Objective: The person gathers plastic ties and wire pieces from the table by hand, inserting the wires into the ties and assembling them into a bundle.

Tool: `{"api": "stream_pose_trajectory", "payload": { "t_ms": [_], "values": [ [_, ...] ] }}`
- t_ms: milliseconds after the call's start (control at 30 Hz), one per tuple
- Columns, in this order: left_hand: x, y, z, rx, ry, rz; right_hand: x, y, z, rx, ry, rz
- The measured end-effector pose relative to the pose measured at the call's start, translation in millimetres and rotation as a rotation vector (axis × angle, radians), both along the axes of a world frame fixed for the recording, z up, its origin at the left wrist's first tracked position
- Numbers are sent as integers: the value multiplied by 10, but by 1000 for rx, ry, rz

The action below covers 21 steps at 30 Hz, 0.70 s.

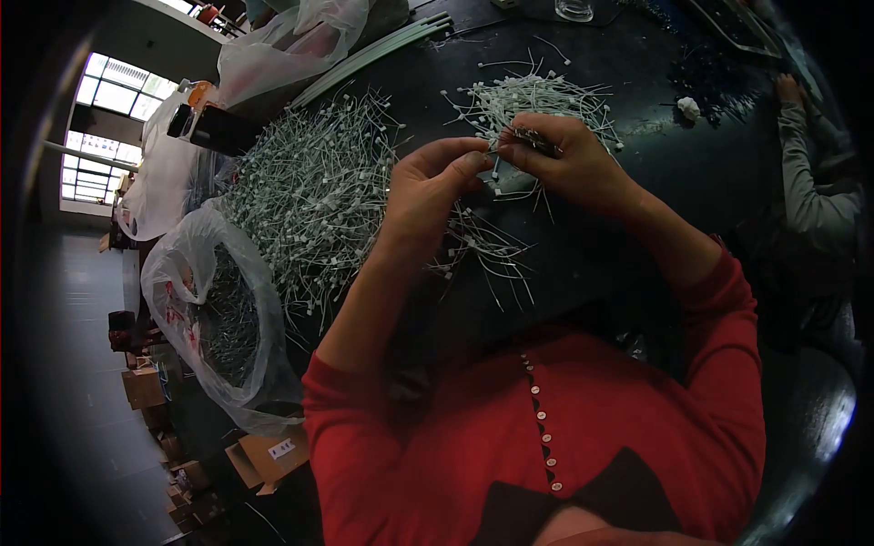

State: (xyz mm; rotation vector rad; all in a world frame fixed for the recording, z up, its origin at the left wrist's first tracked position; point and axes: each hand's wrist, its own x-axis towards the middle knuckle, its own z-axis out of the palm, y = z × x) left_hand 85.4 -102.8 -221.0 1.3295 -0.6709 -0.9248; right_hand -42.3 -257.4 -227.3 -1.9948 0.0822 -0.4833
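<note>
My left hand point(421, 196) is closed, its thumb and index finger pinched together at the fingertips of the other hand. What it pinches is too small to name. My right hand point(574, 164) is closed round a bunch of thin dark metal pieces point(533, 139). The two hands meet over the table, and a pale strand shows just below their fingertips. Behind the right hand lies a pile of thin pale strands with small white heads point(537, 96). A much larger heap of the same strands point(314, 196) spreads left of my left hand. A smaller loose group point(487, 246) lies below the hands.
An open clear plastic bag point(269, 350) with thin dark pieces inside stands at the left table edge. Pale green rods point(369, 59) and another plastic bag point(287, 45) lie at the back. Dark tinsel-like material point(715, 82) is at the right, near another person's grey sleeve point(806, 187).
</note>
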Motion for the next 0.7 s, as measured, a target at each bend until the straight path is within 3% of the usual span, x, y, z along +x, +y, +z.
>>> {"api": "stream_pose_trajectory", "payload": {
  "t_ms": [100, 700],
  "values": [
    [1, 16, 16, -23, 123, -11, -11, 18, 2, 53, -74, -10],
    [36, 34, 19, 17, 234, -48, -11, -14, -1, -189, -81, -35]
  ]
}}
